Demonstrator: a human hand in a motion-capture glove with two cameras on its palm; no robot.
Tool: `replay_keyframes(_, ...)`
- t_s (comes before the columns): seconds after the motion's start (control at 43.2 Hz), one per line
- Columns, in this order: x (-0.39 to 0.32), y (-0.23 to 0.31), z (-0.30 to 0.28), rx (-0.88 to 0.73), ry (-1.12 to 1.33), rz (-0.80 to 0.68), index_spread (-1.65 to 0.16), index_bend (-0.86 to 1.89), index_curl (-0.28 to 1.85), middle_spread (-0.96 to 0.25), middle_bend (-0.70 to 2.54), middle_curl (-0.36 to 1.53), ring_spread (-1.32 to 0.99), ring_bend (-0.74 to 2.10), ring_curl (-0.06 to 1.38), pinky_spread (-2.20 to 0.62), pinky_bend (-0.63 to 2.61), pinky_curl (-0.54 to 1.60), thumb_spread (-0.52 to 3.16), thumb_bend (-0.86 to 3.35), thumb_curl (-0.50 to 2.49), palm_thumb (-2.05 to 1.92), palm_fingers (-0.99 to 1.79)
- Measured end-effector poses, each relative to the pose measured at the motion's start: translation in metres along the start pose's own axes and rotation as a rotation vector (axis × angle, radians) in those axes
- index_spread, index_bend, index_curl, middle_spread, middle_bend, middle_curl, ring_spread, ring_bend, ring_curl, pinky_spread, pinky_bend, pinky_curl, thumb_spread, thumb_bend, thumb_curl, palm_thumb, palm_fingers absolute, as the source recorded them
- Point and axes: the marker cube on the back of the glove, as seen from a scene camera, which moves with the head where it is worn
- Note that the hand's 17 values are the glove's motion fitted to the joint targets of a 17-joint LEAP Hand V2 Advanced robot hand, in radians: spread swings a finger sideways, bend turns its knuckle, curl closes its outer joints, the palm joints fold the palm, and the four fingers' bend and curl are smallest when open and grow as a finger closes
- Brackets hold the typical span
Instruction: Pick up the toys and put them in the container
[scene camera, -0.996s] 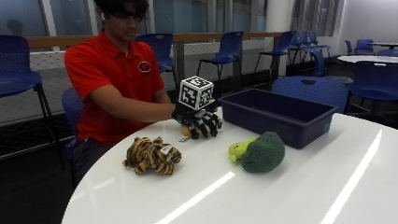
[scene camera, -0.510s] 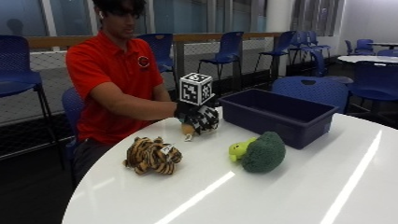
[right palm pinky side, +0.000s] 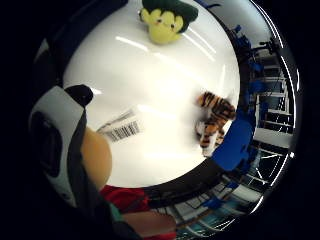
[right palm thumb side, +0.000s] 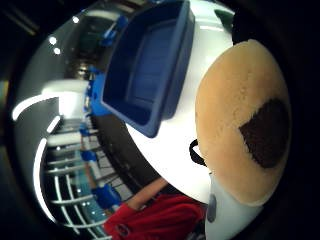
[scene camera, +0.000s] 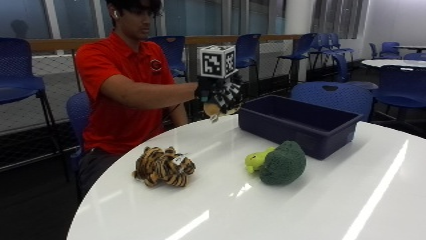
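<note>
Outside view: hand (scene camera: 221, 96) raised beside the blue container (scene camera: 299, 124), fingers curled round a small tan toy (scene camera: 212, 109). Tiger toy (scene camera: 163, 167) and green broccoli toy (scene camera: 278, 162) lie on the white table (scene camera: 319, 210), in front of the container.

Thumb-side palm view: tan toy (right palm thumb side: 240, 120) close against the palm; container (right palm thumb side: 147, 70) beyond it.

Little-finger-side palm view: tiger toy (right palm pinky side: 215, 125) and broccoli toy (right palm pinky side: 165, 20) apart on the table (right palm pinky side: 160, 90).

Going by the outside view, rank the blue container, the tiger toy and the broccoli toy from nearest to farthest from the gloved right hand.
1. Blue container: just beside the gloved right hand, lower.
2. Tiger toy and broccoli toy: both lower on the table, too close to call.
</note>
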Motion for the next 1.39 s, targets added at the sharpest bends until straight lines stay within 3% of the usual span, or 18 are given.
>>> replay_keyframes(0.255, -0.051, -0.053, -0.074, 0.096, 0.132, -0.101, -0.45, 0.61, 0.60, -0.50, 0.84, 0.85, -0.51, 1.29, 0.68, -0.40, 1.24, 0.55, 0.59, 0.15, 0.91, 0.71, 0.81)
replay_keyframes(0.463, -0.083, -0.106, -0.109, 0.086, 0.102, -0.138, -0.46, 0.63, 0.70, -0.51, 0.85, 0.93, -0.51, 1.32, 0.71, -0.40, 1.28, 0.56, 0.55, 0.14, 0.97, 0.71, 0.76)
replay_keyframes(0.695, -0.136, -0.144, -0.104, 0.067, 0.021, -0.109, -0.46, 0.63, 0.81, -0.51, 0.86, 0.99, -0.50, 1.33, 0.73, -0.39, 1.30, 0.56, 0.52, 0.11, 1.02, 0.69, 0.72)
replay_keyframes(0.834, -0.148, -0.164, -0.084, 0.087, 0.143, -0.272, -0.46, 0.62, 0.86, -0.51, 0.85, 1.01, -0.50, 1.32, 0.73, -0.39, 1.29, 0.55, 0.51, 0.09, 1.04, 0.68, 0.69)
replay_keyframes(0.996, -0.159, -0.173, -0.069, 0.036, 0.111, -0.226, -0.47, 0.60, 0.92, -0.51, 0.83, 1.02, -0.50, 1.28, 0.72, -0.40, 1.21, 0.51, 0.52, 0.05, 1.06, 0.66, 0.62)
replay_keyframes(1.135, -0.157, -0.173, -0.060, -0.027, 0.091, -0.155, -0.45, 0.34, 0.88, -0.47, 0.66, 0.94, -0.47, 1.16, 0.68, -0.34, 1.24, 0.50, 0.73, -0.02, 1.02, 0.52, 0.16)
replay_keyframes(1.158, -0.156, -0.172, -0.059, -0.037, 0.083, -0.163, -0.44, 0.34, 0.86, -0.45, 0.55, 0.90, -0.43, 1.06, 0.66, -0.28, 1.22, 0.50, 0.79, -0.09, 0.96, 0.40, -0.08)
replay_keyframes(1.227, -0.145, -0.169, -0.055, -0.054, 0.086, -0.164, -0.43, 0.23, 0.79, -0.37, 0.42, 0.83, -0.34, 0.87, 0.61, -0.18, 1.21, 0.49, 0.90, -0.12, 0.87, 0.24, -0.34)
replay_keyframes(1.39, -0.114, -0.147, -0.054, -0.057, 0.044, -0.193, -0.40, 0.11, 0.64, -0.21, 0.21, 0.71, -0.18, 0.51, 0.47, -0.04, 1.07, 0.41, 1.03, -0.09, 0.70, 0.01, -0.36)
